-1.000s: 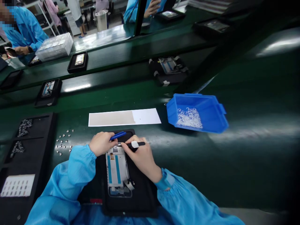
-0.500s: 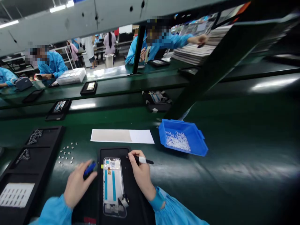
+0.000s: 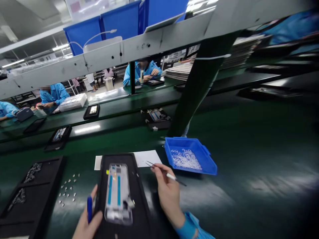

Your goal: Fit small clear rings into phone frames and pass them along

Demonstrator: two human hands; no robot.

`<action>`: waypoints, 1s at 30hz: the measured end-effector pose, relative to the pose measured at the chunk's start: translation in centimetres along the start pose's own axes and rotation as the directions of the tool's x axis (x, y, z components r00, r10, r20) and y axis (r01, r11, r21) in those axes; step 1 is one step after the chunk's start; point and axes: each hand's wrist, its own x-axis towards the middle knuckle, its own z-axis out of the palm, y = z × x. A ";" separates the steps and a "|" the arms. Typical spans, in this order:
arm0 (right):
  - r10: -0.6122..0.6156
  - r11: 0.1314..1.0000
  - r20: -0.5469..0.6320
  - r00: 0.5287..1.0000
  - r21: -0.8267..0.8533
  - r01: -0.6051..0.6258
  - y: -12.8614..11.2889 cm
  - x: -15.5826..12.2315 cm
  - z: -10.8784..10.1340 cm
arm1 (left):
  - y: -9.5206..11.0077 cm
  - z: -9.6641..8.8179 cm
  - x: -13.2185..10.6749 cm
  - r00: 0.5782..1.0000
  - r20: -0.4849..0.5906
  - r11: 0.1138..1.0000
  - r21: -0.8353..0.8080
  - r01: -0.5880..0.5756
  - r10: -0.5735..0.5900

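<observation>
My left hand is closed at the left edge of a black tray, its thumb against the rim. A blue pen-shaped tool is tucked in the same hand. In the tray's recess lies an opened phone body with two blue strips and a dark flex cable at its lower right. Tweezers with a white band are in my right hand, tips apart and pointing up-left over a white paper strip. Nothing shows between the tips. The tray's far end covers part of the strip.
A blue bin of small white rings stands right of the strip. Several small metal parts lie left, beside a black compartment tray. A slanted green post rises behind the bin. Co-workers sit across the line.
The black tray with the phone has moved forward over the paper strip, and my left hand has come onto its edge. My right hand has shifted right, off the tray, with the tweezers.
</observation>
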 end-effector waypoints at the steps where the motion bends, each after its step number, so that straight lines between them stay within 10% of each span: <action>1: -0.012 1.000 -0.015 1.000 -0.008 0.011 -0.1 0.7 -0.1 | 1.9 0.2 1.5 0.999 -0.043 1.000 -0.006 0.026 -0.026; 7: 0.045 0.998 0.234 0.971 -0.057 -0.033 0.6 1.6 0.4 | 10.6 1.4 12.7 0.960 -0.279 0.993 -0.115 -0.037 0.004; 13: 0.111 0.994 0.381 0.918 -0.040 -0.104 1.0 0.6 1.5 | 11.9 3.4 16.7 0.951 -0.164 0.943 0.257 -0.213 0.260; 18: 0.213 0.969 0.509 0.834 0.001 -0.248 0.9 0.2 1.8 | 12.2 10.7 20.7 0.935 0.126 0.749 0.567 -0.342 0.331; 24: 0.220 0.963 0.482 0.848 0.029 -0.266 1.2 0.2 1.8 | 12.8 20.6 25.6 0.881 0.304 0.447 0.773 -0.450 0.362; 30: 0.228 0.960 0.492 0.840 0.029 -0.277 1.8 0.1 1.9 | 12.8 25.1 27.4 0.875 0.335 0.260 0.863 -0.434 0.348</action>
